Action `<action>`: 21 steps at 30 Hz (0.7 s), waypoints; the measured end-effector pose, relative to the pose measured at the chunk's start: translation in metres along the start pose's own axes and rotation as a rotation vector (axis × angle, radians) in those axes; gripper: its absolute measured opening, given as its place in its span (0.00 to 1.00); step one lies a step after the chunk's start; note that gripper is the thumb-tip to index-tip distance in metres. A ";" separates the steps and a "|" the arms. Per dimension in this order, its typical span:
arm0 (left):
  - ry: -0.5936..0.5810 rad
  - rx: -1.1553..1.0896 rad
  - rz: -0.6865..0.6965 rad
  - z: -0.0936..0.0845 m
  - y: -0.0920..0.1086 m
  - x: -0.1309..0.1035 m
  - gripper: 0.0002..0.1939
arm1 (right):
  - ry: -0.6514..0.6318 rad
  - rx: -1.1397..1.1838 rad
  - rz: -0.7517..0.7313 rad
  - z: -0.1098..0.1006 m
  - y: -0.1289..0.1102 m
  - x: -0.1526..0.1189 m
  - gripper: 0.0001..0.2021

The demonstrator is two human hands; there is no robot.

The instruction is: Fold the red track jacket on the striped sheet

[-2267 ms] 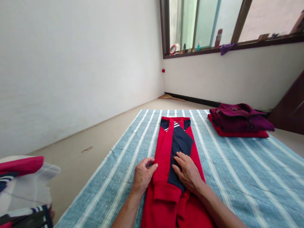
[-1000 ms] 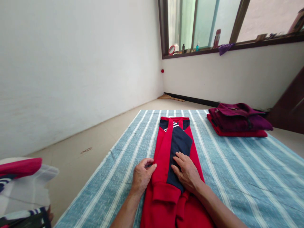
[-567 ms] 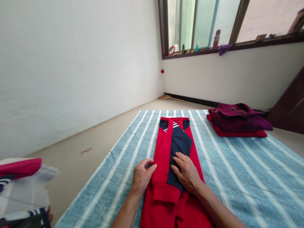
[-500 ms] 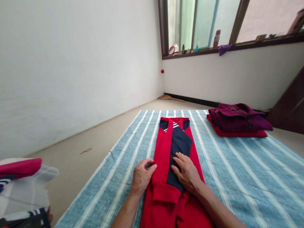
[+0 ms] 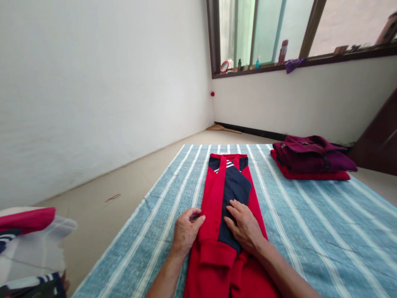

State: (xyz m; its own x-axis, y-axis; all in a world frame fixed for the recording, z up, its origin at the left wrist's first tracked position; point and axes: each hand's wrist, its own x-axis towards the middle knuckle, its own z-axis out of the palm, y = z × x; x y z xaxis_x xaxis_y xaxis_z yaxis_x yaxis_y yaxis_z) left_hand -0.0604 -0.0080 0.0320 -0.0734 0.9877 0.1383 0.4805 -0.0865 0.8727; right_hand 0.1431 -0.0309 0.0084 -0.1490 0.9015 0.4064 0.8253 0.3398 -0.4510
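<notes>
On the striped cloth, the jacket hasn't moved lately; work seems paused.
It lies near centre, sleeve inward; clothes stack far right. Right hand rests on it, fingers loosely spread; left hand at its left edge, fingers narrow, pinch unclear.

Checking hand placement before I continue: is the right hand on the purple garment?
No, the right hand lies on the red-and-navy garment, while the purple garment sits apart to the right.
</notes>
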 end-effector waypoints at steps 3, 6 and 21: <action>0.000 0.008 -0.003 0.000 0.000 0.000 0.11 | 0.001 0.010 0.000 0.000 0.000 0.000 0.14; 0.000 0.008 0.004 0.000 0.001 0.000 0.11 | 0.002 0.026 -0.001 -0.001 0.000 0.000 0.14; 0.014 0.011 0.013 -0.001 0.003 -0.001 0.11 | -0.004 0.025 0.000 0.000 0.001 0.000 0.15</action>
State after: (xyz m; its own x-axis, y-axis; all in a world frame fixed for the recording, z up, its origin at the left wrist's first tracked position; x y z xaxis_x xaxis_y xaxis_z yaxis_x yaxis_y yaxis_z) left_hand -0.0596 -0.0090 0.0350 -0.0797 0.9845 0.1560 0.4908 -0.0974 0.8658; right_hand 0.1444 -0.0309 0.0080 -0.1514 0.9026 0.4029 0.8114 0.3462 -0.4708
